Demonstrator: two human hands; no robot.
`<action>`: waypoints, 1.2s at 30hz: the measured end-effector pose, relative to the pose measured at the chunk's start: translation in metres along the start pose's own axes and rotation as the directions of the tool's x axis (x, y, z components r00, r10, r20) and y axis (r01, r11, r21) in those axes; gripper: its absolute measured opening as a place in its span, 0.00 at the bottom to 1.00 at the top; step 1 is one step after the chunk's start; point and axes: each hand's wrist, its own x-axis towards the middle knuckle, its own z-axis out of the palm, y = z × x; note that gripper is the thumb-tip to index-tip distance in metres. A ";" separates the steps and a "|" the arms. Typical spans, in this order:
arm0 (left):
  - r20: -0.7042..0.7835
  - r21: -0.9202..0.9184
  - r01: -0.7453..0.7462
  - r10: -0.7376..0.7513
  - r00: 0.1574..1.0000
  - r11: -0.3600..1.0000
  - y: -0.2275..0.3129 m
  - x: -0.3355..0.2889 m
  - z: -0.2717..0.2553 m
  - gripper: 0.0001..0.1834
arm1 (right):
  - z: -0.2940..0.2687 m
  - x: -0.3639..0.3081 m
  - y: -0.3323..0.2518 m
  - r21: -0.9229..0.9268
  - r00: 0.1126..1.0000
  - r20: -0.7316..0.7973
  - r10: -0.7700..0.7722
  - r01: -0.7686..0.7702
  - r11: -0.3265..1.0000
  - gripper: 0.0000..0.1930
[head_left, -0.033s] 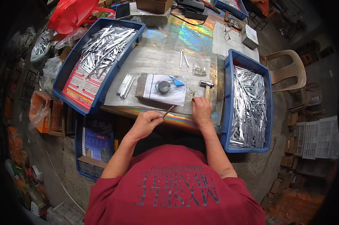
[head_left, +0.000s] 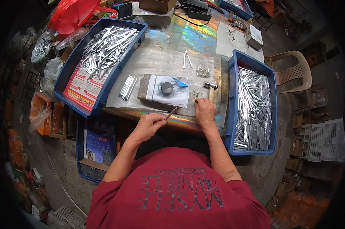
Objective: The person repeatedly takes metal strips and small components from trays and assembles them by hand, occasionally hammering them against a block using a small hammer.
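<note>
— So, which step is judged to be in hand?

— A thin metal strip (head_left: pixel 171 113) is pinched between the thumb and fingers of the left hand (head_left: pixel 148 124), its far end angled up toward the block (head_left: pixel 143 86) with the white sheet (head_left: pixel 168 91) and the round dark die (head_left: pixel 166 88). The strip is judged to be on its way to that die, not yet seated.

— And the right hand (head_left: pixel 205 110)?

— It is laid palm-down at the table (head_left: pixel 161 61) edge, fingers curled together over small loose pieces (head_left: pixel 196 94) just below the hammer (head_left: pixel 210 85). Whether one of the pieces is actually pinched cannot be told. The hammer itself is not gripped.

— What is called for next?

— By judgement, the strip's tip has to be lined up carefully, and a small piece has to be brought to it before the hammer is taken.

— How are the arms held?

— Both forearms are brought in from below, elbows bent, wrists close together over the near table edge. The left wrist is turned inward.

— Where is the stock kept?

— Strips are heaped in the right blue bin (head_left: pixel 252 103) and the left blue bin (head_left: pixel 100 57), and a few lie in a small bundle (head_left: pixel 127 86) beside the block.
</note>
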 end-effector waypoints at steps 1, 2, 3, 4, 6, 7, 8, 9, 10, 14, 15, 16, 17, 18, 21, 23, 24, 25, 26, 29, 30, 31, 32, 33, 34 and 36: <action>0.003 -0.021 0.016 -0.016 1.000 1.000 -0.001 0.001 -0.001 0.05 | 0.002 0.003 -0.001 -0.047 1.000 0.014 -0.009 0.009 0.999 0.03; 0.007 -0.042 0.032 -0.032 0.999 0.999 -0.002 0.002 -0.001 0.05 | 0.004 0.005 -0.001 -0.047 1.000 0.012 -0.008 0.009 0.999 0.03; 0.007 -0.042 0.033 -0.033 0.999 0.999 -0.003 0.002 -0.001 0.05 | 0.006 0.005 0.000 -0.087 1.000 0.016 -0.027 0.028 0.996 0.02; 0.005 -0.054 0.024 -0.024 1.000 0.998 -0.004 0.002 0.000 0.05 | 0.007 0.006 0.000 -0.126 0.999 0.020 -0.045 0.047 0.991 0.02; 0.003 -0.066 0.016 -0.016 1.000 0.998 -0.006 0.002 0.001 0.05 | 0.006 0.008 -0.002 -0.149 0.998 0.049 -0.049 0.056 0.987 0.01; 0.006 -0.087 0.021 -0.020 1.000 0.996 -0.006 0.002 0.001 0.05 | 0.006 0.009 -0.003 -0.172 0.996 0.076 -0.054 0.067 0.983 0.01; 0.009 -0.108 0.025 -0.024 1.000 0.994 -0.006 0.001 0.002 0.05 | 0.007 0.009 -0.003 -0.171 0.996 0.076 -0.054 0.067 0.983 0.01; 0.010 -0.108 0.023 -0.022 1.000 0.994 -0.006 0.002 0.002 0.05 | 0.007 0.010 -0.003 -0.202 0.994 0.091 -0.063 0.080 0.976 0.02; 0.023 -0.149 0.051 -0.048 0.999 0.987 -0.006 0.002 0.002 0.05 | 0.007 0.010 -0.003 -0.232 0.992 0.107 -0.071 0.094 0.968 0.02; 0.065 -0.355 0.123 -0.107 0.992 0.927 -0.008 0.001 0.002 0.06 | 0.010 0.006 0.004 -0.174 0.996 0.061 -0.058 0.068 0.982 0.02; 0.062 -0.355 0.124 -0.109 0.992 0.926 -0.006 0.001 0.001 0.06 | 0.008 0.006 0.004 -0.028 0.999 0.012 -0.033 0.034 0.999 0.03; 0.080 -0.411 0.161 -0.140 0.987 0.897 -0.003 0.000 0.000 0.07 | 0.005 0.006 0.003 0.121 0.999 -0.032 -0.001 0.005 0.993 0.04; 0.100 -0.465 0.197 -0.170 0.980 0.863 -0.001 0.000 0.001 0.08 | 0.002 0.005 0.000 0.123 1.000 -0.030 -0.003 0.006 0.992 0.04; 0.097 -0.466 0.196 -0.170 0.981 0.863 0.000 0.001 0.002 0.08 | -0.003 0.004 -0.003 0.263 0.997 -0.018 0.080 -0.073 0.962 0.05; 0.091 -0.499 0.214 -0.195 0.977 0.840 0.002 0.003 0.007 0.08 | -0.005 -0.004 -0.007 0.606 0.962 0.119 0.245 -0.266 0.750 0.07; 0.081 -0.581 0.168 -0.150 0.985 0.797 0.002 0.007 0.010 0.09 | -0.008 -0.007 -0.010 0.759 0.923 0.250 0.294 -0.375 0.532 0.08; 0.077 -0.582 0.168 -0.152 0.985 0.795 0.003 0.008 0.011 0.09 | -0.012 -0.008 -0.012 0.831 0.894 0.356 0.273 -0.436 0.345 0.08; 0.066 -0.601 0.162 -0.153 0.986 0.783 0.004 0.010 0.013 0.09 | -0.016 -0.008 -0.015 0.859 0.861 0.454 0.229 -0.491 0.144 0.09; 0.055 -0.620 0.155 -0.155 0.986 0.769 0.005 0.011 0.015 0.09 | -0.020 -0.009 -0.019 0.858 0.860 0.457 0.226 -0.493 0.144 0.09; 0.023 -0.644 0.126 -0.144 0.989 0.755 0.006 0.015 0.021 0.08 | -0.031 -0.011 -0.035 0.824 0.801 0.565 0.200 -0.560 -0.087 0.08; 0.012 -0.647 0.106 -0.129 0.992 0.755 0.007 0.016 0.024 0.07 | -0.034 -0.012 -0.039 0.819 0.801 0.573 0.172 -0.560 -0.120 0.08; -0.011 -0.637 0.091 -0.127 0.992 0.765 0.008 0.016 0.027 0.07 | -0.035 -0.013 -0.042 0.813 0.801 0.580 0.144 -0.561 -0.154 0.07; -0.014 -0.638 0.091 -0.130 0.991 0.765 0.009 0.017 0.030 0.07 | -0.035 -0.015 -0.045 0.811 0.800 0.583 0.141 -0.564 -0.154 0.07; -0.074 -0.572 0.007 -0.060 0.995 0.821 0.009 0.019 0.033 0.07 | -0.035 -0.016 -0.047 0.795 0.787 0.604 0.128 -0.582 -0.172 0.07; -0.127 -0.497 -0.076 0.014 0.992 0.865 0.010 0.020 0.035 0.06 | -0.035 -0.017 -0.049 0.777 0.773 0.624 0.115 -0.600 -0.188 0.07; -0.137 -0.449 -0.079 0.019 0.990 0.890 0.011 0.021 0.037 0.06 | -0.037 -0.018 -0.054 0.769 0.765 0.635 0.103 -0.614 -0.180 0.07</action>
